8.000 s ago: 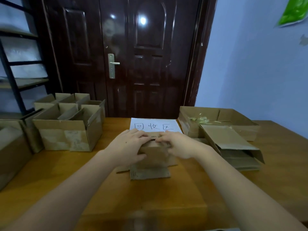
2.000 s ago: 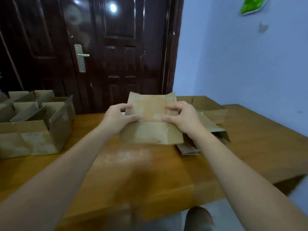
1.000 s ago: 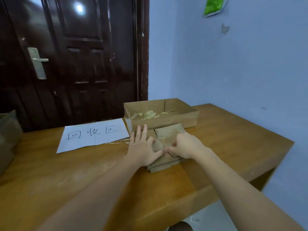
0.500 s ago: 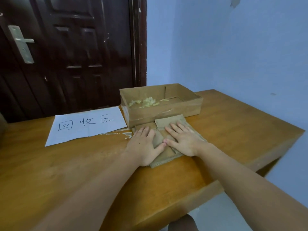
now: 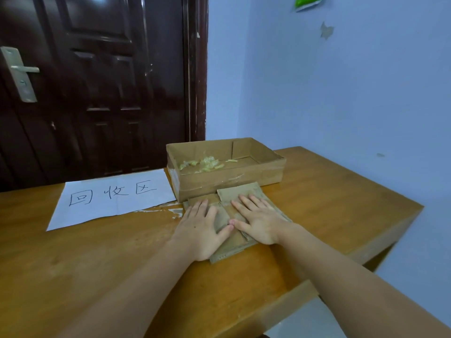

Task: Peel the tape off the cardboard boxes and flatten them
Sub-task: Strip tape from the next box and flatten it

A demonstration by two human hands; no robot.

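Since half a second back, barely anything is shifting: your two hands are staying flat on the pile, and the view is lifting a little, bringing the green patch (image 5: pixel 309 3) on the wall back into sight.

Your left hand (image 5: pixel 199 228) is pressing palm-down on the left part of the flattened cardboard boxes (image 5: pixel 233 243), fingers straight and slightly spread, its grip apart and clamped on nothing. Your right hand (image 5: pixel 260 222) is lying flat on the right part, fingers straight and pointing toward the far edge, grip likewise apart. The two thumbs are meeting near the middle of the pile.

That pile is sitting toward the right side of the worktop (image 5: pixel 73 264), its far end touching the near wall of the open tray box (image 5: pixel 229 180), which is holding crumpled peeled tape (image 5: pixel 206 163). Left of the tray, the white paper sign (image 5: pixel 112 197) with handwritten characters is lying flat near the far edge. Behind it the dark door (image 5: pixel 97 81) is standing closed.
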